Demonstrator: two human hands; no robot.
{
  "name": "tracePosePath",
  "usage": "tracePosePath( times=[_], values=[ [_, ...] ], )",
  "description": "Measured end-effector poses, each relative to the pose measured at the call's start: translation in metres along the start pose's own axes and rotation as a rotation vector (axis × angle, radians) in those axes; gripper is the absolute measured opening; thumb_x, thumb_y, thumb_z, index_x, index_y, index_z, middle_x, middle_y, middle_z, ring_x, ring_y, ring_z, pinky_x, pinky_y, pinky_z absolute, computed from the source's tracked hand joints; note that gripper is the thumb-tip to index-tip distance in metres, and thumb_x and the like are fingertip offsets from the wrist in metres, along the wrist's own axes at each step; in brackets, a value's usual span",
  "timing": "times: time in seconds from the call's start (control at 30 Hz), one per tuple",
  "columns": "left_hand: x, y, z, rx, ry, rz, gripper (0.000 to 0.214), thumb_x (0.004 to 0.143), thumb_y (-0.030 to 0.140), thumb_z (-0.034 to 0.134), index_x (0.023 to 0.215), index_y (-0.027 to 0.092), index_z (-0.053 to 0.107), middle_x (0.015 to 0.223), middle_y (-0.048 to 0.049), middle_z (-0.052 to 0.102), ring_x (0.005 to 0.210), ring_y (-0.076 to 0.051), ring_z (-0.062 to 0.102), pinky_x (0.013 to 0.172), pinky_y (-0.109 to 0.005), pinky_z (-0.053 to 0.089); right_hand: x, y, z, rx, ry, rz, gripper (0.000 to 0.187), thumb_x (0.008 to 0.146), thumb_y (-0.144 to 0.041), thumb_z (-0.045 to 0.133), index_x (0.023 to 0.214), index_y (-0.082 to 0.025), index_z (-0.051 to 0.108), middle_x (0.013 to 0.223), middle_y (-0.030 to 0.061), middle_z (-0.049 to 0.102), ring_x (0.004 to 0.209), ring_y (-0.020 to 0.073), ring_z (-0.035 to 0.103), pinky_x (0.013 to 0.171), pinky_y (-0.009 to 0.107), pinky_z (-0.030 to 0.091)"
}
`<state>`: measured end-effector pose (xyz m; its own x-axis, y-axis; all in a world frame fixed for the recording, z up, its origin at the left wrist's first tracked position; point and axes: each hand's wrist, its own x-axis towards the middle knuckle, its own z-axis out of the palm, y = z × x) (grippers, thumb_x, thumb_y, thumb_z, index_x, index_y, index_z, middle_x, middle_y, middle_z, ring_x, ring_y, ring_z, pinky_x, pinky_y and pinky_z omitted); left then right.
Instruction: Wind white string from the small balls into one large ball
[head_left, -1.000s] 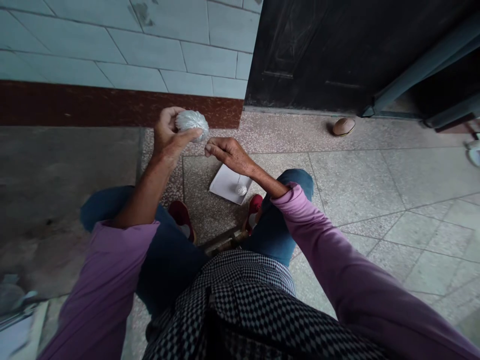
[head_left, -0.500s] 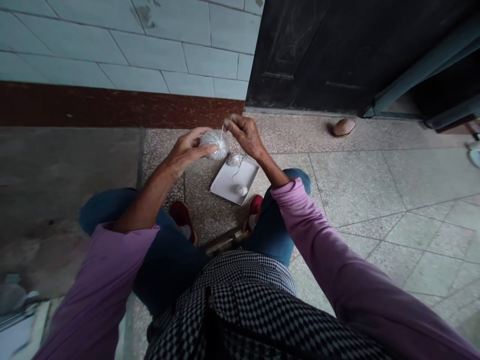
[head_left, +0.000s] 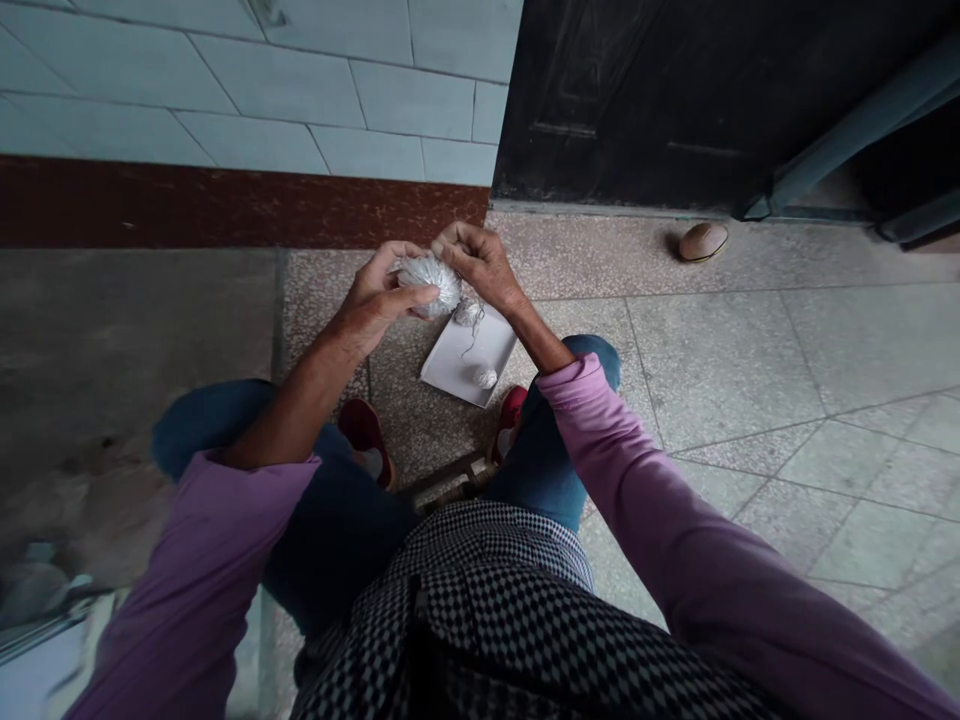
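A large pale ball of yarn (head_left: 433, 283) is gripped from its left side by my left hand (head_left: 381, 293), thumb across the front and fingers behind. At the ball's upper right, my right hand (head_left: 480, 262) is closed in a pinch; the yarn strand it held a moment earlier is hard to see now. Below the hands, a shallow white box lid (head_left: 459, 365) lies on the floor. In it sit a small white yarn ball (head_left: 485, 377) near the front and another yarn ball (head_left: 469, 312) at the back, with a dark thread trailing from that one.
Beyond the hands are a tiled wall (head_left: 420, 100) and a dark door (head_left: 630, 110). A rounded tan object (head_left: 703, 242) lies on the floor by the door. My red shoes (head_left: 365, 440) flank the lid. At lower left is a blurred pile of things (head_left: 45, 620).
My right hand has moved slightly left and closer to the large ball, its fingers now at the ball's top edge. The left hand still holds the ball, which has turned a little.
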<state>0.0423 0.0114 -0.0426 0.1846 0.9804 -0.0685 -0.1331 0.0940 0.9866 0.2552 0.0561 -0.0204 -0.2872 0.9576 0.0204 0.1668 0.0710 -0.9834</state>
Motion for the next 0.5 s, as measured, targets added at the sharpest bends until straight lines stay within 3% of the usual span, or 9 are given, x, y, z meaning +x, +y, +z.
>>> tracePosePath(
  times=[0.13, 0.27, 0.4, 0.5],
  values=[
    [0.002, -0.004, 0.004, -0.029, -0.020, 0.020, 0.065, 0.083, 0.062, 0.113, 0.128, 0.029, 0.079, 0.117, -0.0085, 0.086, 0.108, -0.034, 0.092, 0.077, -0.038, 0.079, 0.003, 0.010, 0.001, 0.108, 0.036, 0.048, 0.058, 0.131, -0.057, 0.088, 0.096, -0.027, 0.051, 0.086, -0.0033, 0.046, 0.080, 0.0173, 0.042, 0.066, 0.027, 0.039],
    [0.002, -0.007, 0.004, -0.106, -0.030, -0.004, 0.075, 0.072, 0.073, 0.116, 0.120, 0.027, 0.082, 0.128, -0.0134, 0.092, 0.120, -0.039, 0.091, 0.083, -0.044, 0.082, 0.005, 0.021, 0.014, 0.205, 0.055, 0.109, 0.062, 0.135, -0.066, 0.080, 0.096, -0.027, 0.050, 0.084, -0.0053, 0.046, 0.073, 0.0152, 0.035, 0.063, 0.025, 0.031],
    [0.006, -0.001, -0.003, -0.168, 0.025, -0.037, 0.084, 0.063, 0.075, 0.121, 0.121, 0.028, 0.081, 0.142, -0.0126, 0.092, 0.138, -0.041, 0.083, 0.101, -0.052, 0.081, 0.007, 0.030, 0.033, 0.069, 0.081, 0.116, 0.062, 0.135, -0.069, 0.075, 0.096, -0.027, 0.052, 0.083, -0.0042, 0.047, 0.077, 0.0177, 0.044, 0.068, 0.025, 0.037],
    [0.011, 0.003, -0.012, -0.191, 0.139, 0.021, 0.092, 0.060, 0.084, 0.120, 0.119, 0.030, 0.074, 0.148, -0.0096, 0.091, 0.149, -0.042, 0.076, 0.110, -0.056, 0.076, 0.000, 0.032, 0.043, -0.132, -0.001, 0.011, 0.056, 0.138, -0.057, 0.071, 0.095, -0.026, 0.056, 0.088, -0.0015, 0.054, 0.089, 0.0208, 0.057, 0.085, 0.029, 0.050]
  ],
)
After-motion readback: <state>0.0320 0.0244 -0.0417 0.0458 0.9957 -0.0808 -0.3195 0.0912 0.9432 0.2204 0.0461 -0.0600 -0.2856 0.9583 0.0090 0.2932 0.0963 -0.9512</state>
